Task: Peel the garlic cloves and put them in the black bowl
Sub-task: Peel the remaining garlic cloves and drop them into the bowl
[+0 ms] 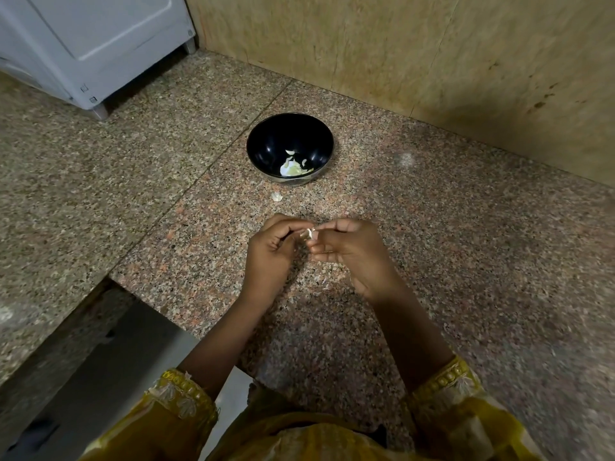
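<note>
A glossy black bowl (266, 141) stands on the speckled granite counter (466, 247), a little beyond my hands. Pale garlic pieces (293, 167) lie in its bottom. My left hand (271, 252) and my right hand (352, 254) meet above the counter, both pinching one small garlic clove (307, 233) between their fingertips. A shiny bit of skin shows on it; most of the clove is hidden by my fingers. One small white garlic piece (276, 196) lies on the counter just in front of the bowl.
A white appliance (93, 48) on short feet stands at the back left. A beige tiled wall (432, 61) runs along the back right. The counter edge drops to a grey surface (126, 354) at the lower left. Yellow embroidered sleeves cover my forearms.
</note>
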